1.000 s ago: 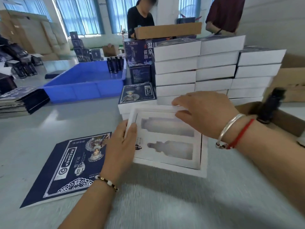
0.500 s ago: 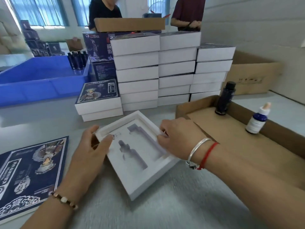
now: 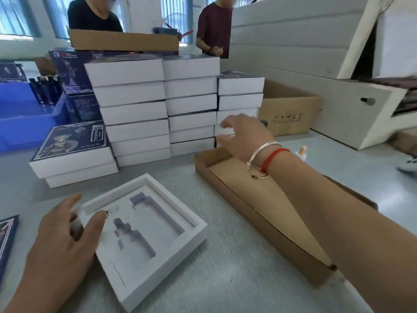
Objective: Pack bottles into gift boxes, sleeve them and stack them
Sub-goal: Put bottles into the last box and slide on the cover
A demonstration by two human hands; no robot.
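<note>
So there's an open white gift box (image 3: 144, 236) lying flat on the grey worktop (image 3: 225, 279), a bit skewed, with its foam insert showing two empty bottle-shaped cutouts (one long and straight, one shaped like a dropper bottle). The left hand (image 3: 61, 240) is at the box's left edge, fingers loosely bent, with a fingertip resting on the rim and insert near the corner. It's not really clamped on anything, more like steadying it.

The right hand (image 3: 243, 136) is stretched out well apart from the box, above the far end of a shallow cardboard tray (image 3: 259, 218) that sits just to the right of the box. Its fingers are spread and relaxed, holding nothing, and it's a bit motion-blurred. There's a silver bangle and a red string on that wrist.

Just past the forearm you can see the top of a small dropper bottle (image 3: 301, 152), mostly hidden by the arm.

Behind everything is a wall of stacked white boxes (image 3: 158, 109), three columns of them, plus a shorter pile of two on the left (image 3: 72, 159) whose top one wears a dark blue printed sleeve. A flat dark blue sleeve (image 3: 6, 240) pokes in at the left edge. Further back left is a blue plastic bin (image 3: 24, 123) with dark bottles (image 3: 45, 89) standing by it, and two people stand on the far side.
</note>
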